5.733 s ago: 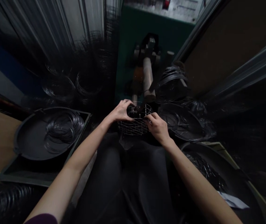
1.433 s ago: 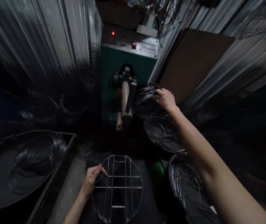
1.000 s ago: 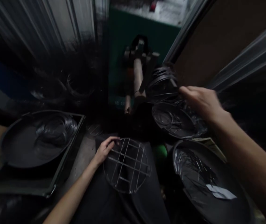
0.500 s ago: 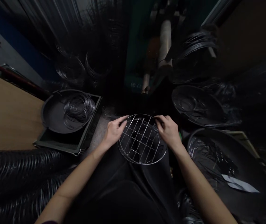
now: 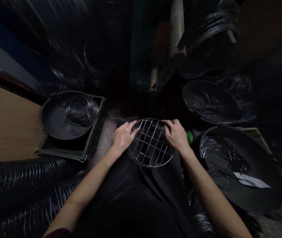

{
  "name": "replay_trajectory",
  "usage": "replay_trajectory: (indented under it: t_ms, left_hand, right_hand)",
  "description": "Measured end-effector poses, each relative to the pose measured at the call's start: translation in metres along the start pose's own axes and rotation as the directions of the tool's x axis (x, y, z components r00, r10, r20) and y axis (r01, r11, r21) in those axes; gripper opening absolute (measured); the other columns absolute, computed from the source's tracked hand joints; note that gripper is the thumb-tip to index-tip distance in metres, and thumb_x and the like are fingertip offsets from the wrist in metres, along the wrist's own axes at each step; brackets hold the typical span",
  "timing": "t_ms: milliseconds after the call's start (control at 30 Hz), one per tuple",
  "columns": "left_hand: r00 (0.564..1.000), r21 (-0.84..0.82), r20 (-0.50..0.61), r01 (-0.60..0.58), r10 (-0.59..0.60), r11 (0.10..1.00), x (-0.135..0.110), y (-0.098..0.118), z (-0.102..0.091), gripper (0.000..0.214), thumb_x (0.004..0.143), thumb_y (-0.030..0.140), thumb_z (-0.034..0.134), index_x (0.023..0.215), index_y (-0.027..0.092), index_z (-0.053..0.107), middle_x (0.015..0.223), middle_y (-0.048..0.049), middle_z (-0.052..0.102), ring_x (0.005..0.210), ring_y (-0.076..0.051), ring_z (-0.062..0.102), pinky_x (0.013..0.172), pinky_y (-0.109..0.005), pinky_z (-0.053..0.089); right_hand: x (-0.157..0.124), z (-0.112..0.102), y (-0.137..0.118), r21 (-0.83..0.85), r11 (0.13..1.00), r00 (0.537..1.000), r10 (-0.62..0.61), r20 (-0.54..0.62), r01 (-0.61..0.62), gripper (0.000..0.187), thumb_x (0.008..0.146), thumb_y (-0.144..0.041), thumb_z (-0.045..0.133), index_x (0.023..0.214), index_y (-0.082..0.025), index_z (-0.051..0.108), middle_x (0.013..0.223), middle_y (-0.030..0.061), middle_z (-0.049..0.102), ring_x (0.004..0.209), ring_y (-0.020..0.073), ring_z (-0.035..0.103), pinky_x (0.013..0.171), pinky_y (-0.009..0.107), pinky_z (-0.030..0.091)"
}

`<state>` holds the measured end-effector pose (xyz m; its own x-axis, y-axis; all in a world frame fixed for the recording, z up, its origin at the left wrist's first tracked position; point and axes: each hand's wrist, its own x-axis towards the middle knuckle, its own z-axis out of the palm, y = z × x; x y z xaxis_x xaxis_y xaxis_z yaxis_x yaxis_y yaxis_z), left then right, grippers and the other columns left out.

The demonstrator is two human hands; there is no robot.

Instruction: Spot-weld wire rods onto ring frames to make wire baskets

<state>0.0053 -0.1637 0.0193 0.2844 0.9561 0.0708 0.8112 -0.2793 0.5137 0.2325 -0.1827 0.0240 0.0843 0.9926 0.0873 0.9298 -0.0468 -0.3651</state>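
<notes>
Between my hands, above my lap, is a round wire rack (image 5: 150, 142) with a crossed grid of shiny rods inside a ring. My left hand (image 5: 124, 136) grips its upper left rim, thumb lying over the edge. At the upper right rim, my right hand (image 5: 176, 135) pinches the ring with curled fingers. A second ring shows just under the grid's lower edge; whether it belongs to the same rack or another beneath it, I cannot tell.
At left, a dark round pan (image 5: 54, 115) with coiled wire rings (image 5: 81, 110) rests on a green crate (image 5: 61, 153). At right stand a large pan (image 5: 262, 158) of short wire pieces with a white paper (image 5: 252, 180), and another pan (image 5: 226, 99) behind. Bundled rings (image 5: 19, 178) lie lower left.
The rack has turned slightly and its grid now runs at a different slant. My left thumb reaches further over the rim. The surroundings have shifted a little as my head moved.
</notes>
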Motion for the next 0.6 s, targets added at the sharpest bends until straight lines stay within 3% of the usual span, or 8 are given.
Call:
replay_trajectory:
  t_ms: [67,167,300,433,533,600]
  left_hand:
    - [1.000,0.030,-0.012,0.004,-0.004,1.000,-0.004,-0.002,0.004,0.051,0.090,0.053,0.044,0.127,0.020,0.056,0.095,-0.0089,0.060,0.085,-0.020,0.058,0.079,-0.029,0.045]
    - [0.998,0.056,-0.049,-0.033,0.036,0.998,-0.009,-0.007,0.011,0.056,0.089,0.057,0.043,0.131,0.022,0.052,0.106,-0.0115,0.057,0.095,-0.023,0.054,0.086,-0.036,0.041]
    - [0.994,0.024,-0.053,-0.097,0.098,0.995,-0.012,-0.013,0.017,0.057,0.090,0.056,0.042,0.135,0.023,0.046,0.118,-0.0119,0.055,0.102,-0.024,0.051,0.089,-0.039,0.038]
    - [0.992,-0.077,0.012,-0.121,0.123,0.990,-0.011,-0.018,0.022,0.057,0.091,0.050,0.043,0.140,0.022,0.038,0.123,-0.0113,0.056,0.110,-0.025,0.050,0.093,-0.039,0.035]
    - [0.991,-0.202,0.017,-0.127,0.134,0.971,-0.009,-0.020,0.027,0.057,0.092,0.046,0.044,0.143,0.024,0.033,0.126,-0.0085,0.056,0.117,-0.024,0.048,0.100,-0.042,0.032]
    - [0.994,-0.296,0.023,-0.099,0.111,0.950,-0.007,-0.022,0.028,0.056,0.092,0.047,0.044,0.143,0.026,0.033,0.131,-0.0074,0.053,0.122,-0.025,0.046,0.105,-0.044,0.029]
  right_hand:
    - [-0.008,0.003,0.003,0.018,0.999,0.999,-0.047,0.011,0.047,0.042,0.093,-0.039,0.037,0.124,-0.022,0.058,0.100,0.0111,0.055,0.092,0.0253,0.053,0.080,0.041,0.049]
    - [-0.029,0.002,0.006,0.099,0.992,0.997,-0.076,0.011,0.074,0.055,0.093,-0.045,0.037,0.143,-0.022,0.035,0.123,0.0127,0.051,0.111,0.0284,0.048,0.095,0.050,0.043]
    - [-0.065,0.001,0.001,0.164,0.986,0.999,0.006,-0.046,0.001,0.066,0.093,-0.048,0.038,0.150,-0.025,0.015,0.145,0.0125,0.035,0.132,0.0300,0.034,0.105,0.056,0.033]
    - [-0.095,0.025,-0.005,0.268,0.962,0.988,0.085,-0.131,-0.048,0.063,0.095,-0.041,0.032,0.150,-0.027,0.004,0.155,0.0097,0.013,0.141,0.0295,0.018,0.108,0.057,0.028]
    - [-0.109,0.046,-0.011,0.422,0.905,0.966,0.161,-0.202,-0.063,0.057,0.097,-0.035,0.020,0.149,-0.029,-0.001,0.156,0.0067,0.008,0.140,0.0247,0.022,0.109,0.053,0.029]
    - [-0.109,0.051,-0.009,0.508,0.857,0.966,0.194,-0.169,-0.083,0.056,0.097,-0.037,0.018,0.149,-0.029,-0.001,0.156,0.0066,0.009,0.137,0.0231,0.030,0.108,0.050,0.033]
